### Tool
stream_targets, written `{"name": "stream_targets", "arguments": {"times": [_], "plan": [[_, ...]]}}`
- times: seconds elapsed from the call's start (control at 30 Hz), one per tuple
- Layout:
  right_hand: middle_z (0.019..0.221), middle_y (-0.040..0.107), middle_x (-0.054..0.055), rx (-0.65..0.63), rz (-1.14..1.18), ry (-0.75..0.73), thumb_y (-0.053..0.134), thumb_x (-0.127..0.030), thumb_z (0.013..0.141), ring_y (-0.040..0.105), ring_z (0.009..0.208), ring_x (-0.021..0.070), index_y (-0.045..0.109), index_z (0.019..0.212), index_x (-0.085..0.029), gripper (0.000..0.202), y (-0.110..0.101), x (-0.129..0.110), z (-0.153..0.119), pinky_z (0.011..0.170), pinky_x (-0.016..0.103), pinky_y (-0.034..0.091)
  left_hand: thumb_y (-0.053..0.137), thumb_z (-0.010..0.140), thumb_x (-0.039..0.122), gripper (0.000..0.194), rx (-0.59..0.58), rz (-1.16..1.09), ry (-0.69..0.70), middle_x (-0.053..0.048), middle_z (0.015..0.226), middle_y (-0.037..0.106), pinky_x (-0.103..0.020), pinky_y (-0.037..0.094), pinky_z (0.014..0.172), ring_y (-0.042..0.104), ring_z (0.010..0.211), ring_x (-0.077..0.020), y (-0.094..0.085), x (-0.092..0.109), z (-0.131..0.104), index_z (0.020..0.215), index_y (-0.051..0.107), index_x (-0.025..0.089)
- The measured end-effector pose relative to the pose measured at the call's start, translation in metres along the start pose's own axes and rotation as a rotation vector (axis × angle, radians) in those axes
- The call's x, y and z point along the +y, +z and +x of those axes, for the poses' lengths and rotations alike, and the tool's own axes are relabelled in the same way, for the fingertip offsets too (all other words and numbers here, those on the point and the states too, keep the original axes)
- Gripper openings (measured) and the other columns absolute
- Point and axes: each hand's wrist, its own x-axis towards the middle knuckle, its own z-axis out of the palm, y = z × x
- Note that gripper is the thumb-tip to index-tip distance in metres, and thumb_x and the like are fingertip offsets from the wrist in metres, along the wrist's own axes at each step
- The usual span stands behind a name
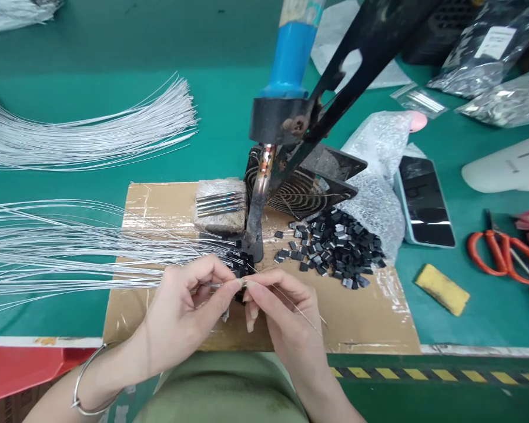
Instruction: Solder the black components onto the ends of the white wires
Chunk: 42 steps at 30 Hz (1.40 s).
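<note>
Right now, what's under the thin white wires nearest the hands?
Under those thin white wires: green tabletop at the left, brown cardboard sheet farther right, both showing between strands. The left hand covers some strands near their ends; what's beneath there can't be seen.

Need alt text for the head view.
Left hand and right hand, close together, pinch thin wire in front of a clamped blue-handled soldering iron. White wire bundles lie at left; small black parts are heaped at right on cardboard.

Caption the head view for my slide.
Left hand and right hand pinch thin pale wire in front of a blue-handled soldering iron and piled small black rectangular parts.
</note>
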Motion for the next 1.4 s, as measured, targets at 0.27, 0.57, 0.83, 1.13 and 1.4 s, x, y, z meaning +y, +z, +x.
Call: {"name": "stream_targets", "arguments": {"times": [0.27, 0.57, 0.83, 1.13, 1.4], "plan": [[0.068, 0.074, -0.001, -0.056, 0.013, 0.125, 0.088, -0.036, 0.085, 0.061, 0.047, 0.0093, 0.085, 0.080, -0.022, 0.015, -0.007, -0.008, 0.004, 0.046, 0.020, 0.055, 0.061, 0.099, 0.025, 0.024, -0.026, 0.042, 0.091, 0.005, 0.062, 0.051, -0.022, 0.028, 0.049, 0.036, 0.054, -0.0090, -0.003, 0.001, 0.003, 0.077, 0.066, 0.016], [0.072, 0.077, 0.001, -0.068, 0.019, 0.108, 0.085, -0.038, 0.089, 0.064, 0.050, 0.0097, 0.085, 0.086, -0.023, 0.015, -0.007, -0.006, 0.004, 0.049, 0.020, 0.056, 0.062, 0.101, 0.030, 0.024, 0.013, 0.040, 0.048, 0.002, 0.066, 0.058, -0.025, 0.029, 0.053, 0.040, 0.058, -0.0113, -0.001, -0.004, 0.002, 0.082, 0.069, 0.016], [0.071, 0.076, 0.001, 0.013, 0.115, 0.111, 0.086, -0.034, 0.086, 0.062, 0.048, 0.0104, 0.085, 0.084, -0.022, 0.012, 0.003, -0.002, 0.003, 0.046, 0.022, 0.056, 0.062, 0.102, 0.028, 0.022, 0.137, 0.092, 0.107, -0.001, 0.070, 0.065, -0.026, 0.036, 0.057, 0.049, 0.060, -0.0126, 0.009, -0.012, -0.002, 0.086, 0.072, 0.017], [0.069, 0.076, 0.000, 0.064, 0.195, 0.078, 0.089, -0.034, 0.082, 0.062, 0.048, 0.0082, 0.086, 0.079, -0.022, 0.013, 0.013, 0.001, 0.004, 0.046, 0.017, 0.057, 0.063, 0.103, 0.027, 0.020, 0.146, -0.022, 0.111, -0.001, 0.072, 0.069, -0.026, 0.036, 0.054, 0.051, 0.059, -0.0124, 0.013, -0.015, -0.001, 0.087, 0.070, 0.017], [0.072, 0.076, 0.002, 0.045, 0.153, 0.072, 0.086, -0.042, 0.085, 0.064, 0.051, 0.0102, 0.087, 0.085, -0.022, 0.020, 0.010, -0.002, 0.007, 0.051, 0.021, 0.062, 0.066, 0.101, 0.031, 0.021, 0.156, -0.092, 0.072, -0.001, 0.068, 0.066, -0.026, 0.034, 0.052, 0.050, 0.057, -0.0122, 0.014, -0.014, 0.001, 0.086, 0.069, 0.017]]}}
